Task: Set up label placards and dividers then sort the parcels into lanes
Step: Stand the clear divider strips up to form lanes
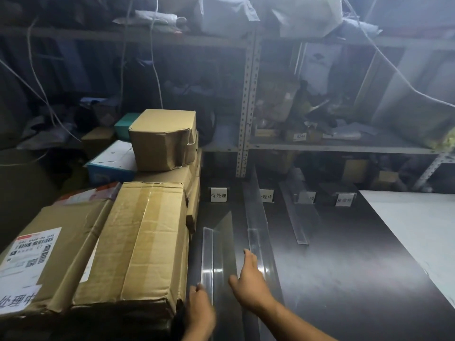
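Observation:
Three clear acrylic dividers lie lengthwise on the dark table (344,267): a near left divider (208,257), a middle divider (256,217) and a far right divider (298,217). My left hand (200,311) rests against the near end of the left divider. My right hand (250,284) lies flat with spread fingers against the middle divider's near part. Several white label placards stand along the table's back: the leftmost placard (218,195), one (267,196) partly behind the middle divider, a third (306,198) and a fourth (345,200). Cardboard parcels (138,242) are stacked at the left.
A smaller box (163,139) tops the stack, beside a blue and white carton (110,163). A parcel with a shipping label (32,252) sits at the near left. A white sheet (413,227) covers the table's right. A metal shelf upright (247,104) and cluttered racks stand behind.

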`<control>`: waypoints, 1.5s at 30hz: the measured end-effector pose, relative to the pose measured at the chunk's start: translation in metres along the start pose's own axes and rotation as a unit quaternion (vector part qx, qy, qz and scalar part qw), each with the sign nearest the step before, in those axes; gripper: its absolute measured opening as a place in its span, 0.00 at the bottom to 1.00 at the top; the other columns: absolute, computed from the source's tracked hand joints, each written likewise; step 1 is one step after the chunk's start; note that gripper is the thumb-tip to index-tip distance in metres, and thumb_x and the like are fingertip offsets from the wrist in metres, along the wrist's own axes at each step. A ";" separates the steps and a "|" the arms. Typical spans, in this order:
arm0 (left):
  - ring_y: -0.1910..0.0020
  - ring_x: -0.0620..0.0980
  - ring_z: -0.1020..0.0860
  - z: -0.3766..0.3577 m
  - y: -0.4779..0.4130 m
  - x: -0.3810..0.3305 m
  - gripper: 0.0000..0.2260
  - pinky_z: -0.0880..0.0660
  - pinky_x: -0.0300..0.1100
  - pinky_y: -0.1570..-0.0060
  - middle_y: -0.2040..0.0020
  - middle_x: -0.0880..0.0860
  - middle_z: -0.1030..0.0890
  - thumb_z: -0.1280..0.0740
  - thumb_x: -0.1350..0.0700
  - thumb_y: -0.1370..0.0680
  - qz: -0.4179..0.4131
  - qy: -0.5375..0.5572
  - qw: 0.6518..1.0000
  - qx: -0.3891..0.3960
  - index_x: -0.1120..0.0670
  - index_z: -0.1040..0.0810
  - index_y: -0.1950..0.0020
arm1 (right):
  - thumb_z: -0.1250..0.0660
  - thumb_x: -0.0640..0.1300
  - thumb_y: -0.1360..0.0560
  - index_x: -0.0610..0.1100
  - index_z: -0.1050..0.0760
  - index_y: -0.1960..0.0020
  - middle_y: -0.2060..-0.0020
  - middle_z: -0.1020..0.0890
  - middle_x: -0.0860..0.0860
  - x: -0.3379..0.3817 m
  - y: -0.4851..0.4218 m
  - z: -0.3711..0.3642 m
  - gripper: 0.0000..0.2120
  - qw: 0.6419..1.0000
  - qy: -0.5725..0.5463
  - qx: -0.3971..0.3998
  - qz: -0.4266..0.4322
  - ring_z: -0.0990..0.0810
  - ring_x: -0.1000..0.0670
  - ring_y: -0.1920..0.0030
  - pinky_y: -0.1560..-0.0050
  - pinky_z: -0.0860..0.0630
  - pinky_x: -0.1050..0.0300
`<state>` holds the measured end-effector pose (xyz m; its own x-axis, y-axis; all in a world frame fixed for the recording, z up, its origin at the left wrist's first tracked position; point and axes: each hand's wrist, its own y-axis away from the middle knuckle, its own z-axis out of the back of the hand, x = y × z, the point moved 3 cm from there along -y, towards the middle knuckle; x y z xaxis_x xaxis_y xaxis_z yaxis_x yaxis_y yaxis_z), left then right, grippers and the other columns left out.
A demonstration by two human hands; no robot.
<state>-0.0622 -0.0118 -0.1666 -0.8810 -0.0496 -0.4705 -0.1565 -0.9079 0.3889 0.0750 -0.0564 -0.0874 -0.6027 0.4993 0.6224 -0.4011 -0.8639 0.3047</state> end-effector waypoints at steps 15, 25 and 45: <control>0.56 0.56 0.15 0.016 0.009 -0.035 0.21 0.17 0.49 0.56 0.58 0.56 0.15 0.42 0.40 0.18 0.066 0.389 0.916 0.077 0.53 0.16 0.51 | 0.42 0.47 0.17 0.47 0.22 0.39 0.47 0.17 0.48 0.019 0.008 -0.017 0.13 0.964 -0.256 0.048 -0.061 0.17 0.47 0.50 0.64 0.15 0.43; 0.53 0.52 0.19 0.050 0.046 -0.059 0.14 0.24 0.44 0.58 0.51 0.53 0.16 0.43 0.53 0.19 -0.026 0.081 0.996 -0.007 0.55 0.18 0.48 | 0.49 0.60 0.15 0.45 0.25 0.36 0.49 0.20 0.49 0.019 0.019 -0.007 0.23 0.919 -0.350 0.109 -0.147 0.20 0.50 0.50 0.60 0.16 0.48; 0.41 0.51 0.20 0.116 0.099 -0.093 0.12 0.26 0.41 0.51 0.38 0.53 0.20 0.43 0.58 0.15 -0.036 -0.116 0.982 -0.147 0.55 0.28 0.33 | 0.48 0.60 0.15 0.42 0.30 0.25 0.34 0.23 0.42 0.015 0.017 0.007 0.28 0.947 -0.296 0.087 -0.086 0.19 0.42 0.48 0.56 0.17 0.47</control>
<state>-0.0479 -0.0491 0.0072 -0.9560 0.0837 -0.2811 -0.1162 -0.9881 0.1010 0.0643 -0.0643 -0.0681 -0.0252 0.5542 0.8320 -0.3068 -0.7964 0.5211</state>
